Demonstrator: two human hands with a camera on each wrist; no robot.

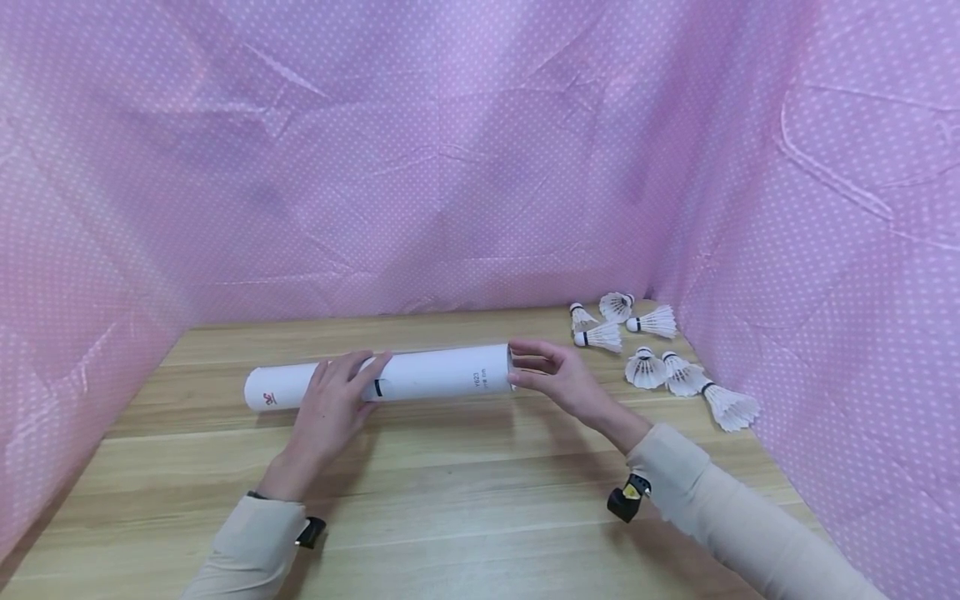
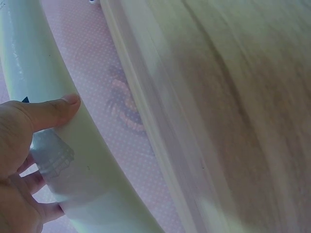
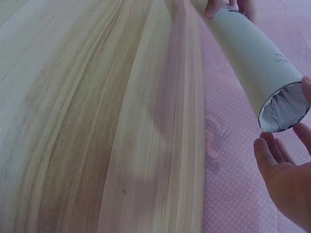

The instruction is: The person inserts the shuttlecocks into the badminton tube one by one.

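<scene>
A long white shuttlecock tube [image 1: 435, 371] lies crosswise above the table, tilted slightly up toward its right end. My left hand [image 1: 330, 408] grips it left of its middle, the thumb [image 2: 53, 111] lying across the side in the left wrist view. At the right end is my right hand [image 1: 562, 383], its fingers spread around the rim; whether they all touch it I cannot tell. In the right wrist view the tube's end [image 3: 286, 107] is uncapped, and pale, feather-like folds show inside. Small dark print marks the tube near this end.
Several white shuttlecocks lie loose at the table's back right, among them one farthest right [image 1: 731, 408] and one near the back [image 1: 617, 307]. Pink dotted cloth [image 1: 450, 167] hangs behind and along both sides of the wooden table [image 1: 450, 500].
</scene>
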